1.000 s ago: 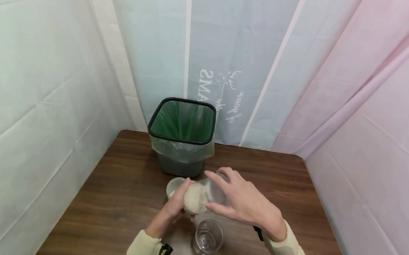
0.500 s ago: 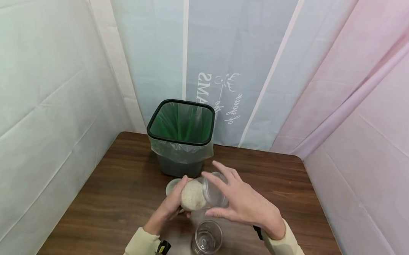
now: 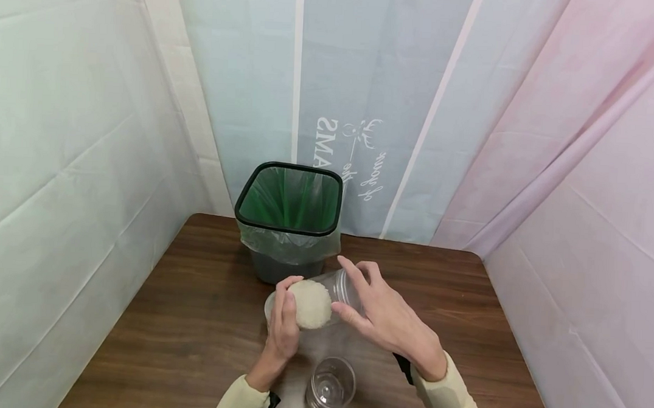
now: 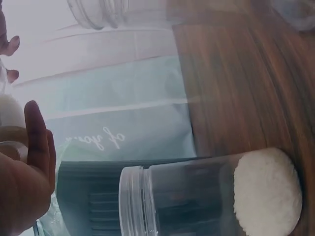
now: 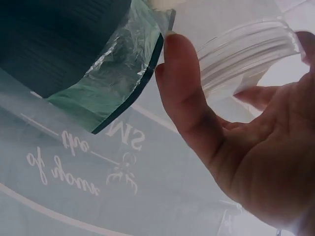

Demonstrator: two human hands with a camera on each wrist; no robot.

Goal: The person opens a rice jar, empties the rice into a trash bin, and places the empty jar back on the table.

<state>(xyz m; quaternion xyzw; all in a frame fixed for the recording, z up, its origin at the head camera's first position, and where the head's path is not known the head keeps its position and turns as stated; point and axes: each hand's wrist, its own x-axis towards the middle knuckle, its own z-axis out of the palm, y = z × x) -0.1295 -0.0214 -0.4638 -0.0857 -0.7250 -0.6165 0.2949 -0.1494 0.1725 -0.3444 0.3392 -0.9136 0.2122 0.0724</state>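
Note:
My left hand grips a clear plastic jar round its base, where a layer of white, rice-like grains shows. The jar lies tilted, its ridged mouth end pointing right. Round that end curl the thumb and fingers of my right hand; in the right wrist view the ridged rim sits between them. Whether a lid covers it, I cannot tell. Another jar is partly hidden behind my left hand; the left wrist view shows a jar with white grains. Nearer me stands a clear jar without visible grains.
A dark bin with a black rim and a plastic liner stands at the back of the brown wooden table. Behind it hangs a pale blue cloth with printed lettering. White cloth walls the left side.
The right hand's fingers spread off the jar's mouth end half a second ago and now close round it again. The left hand's fingers have come further round the base, turning the grains toward the camera.

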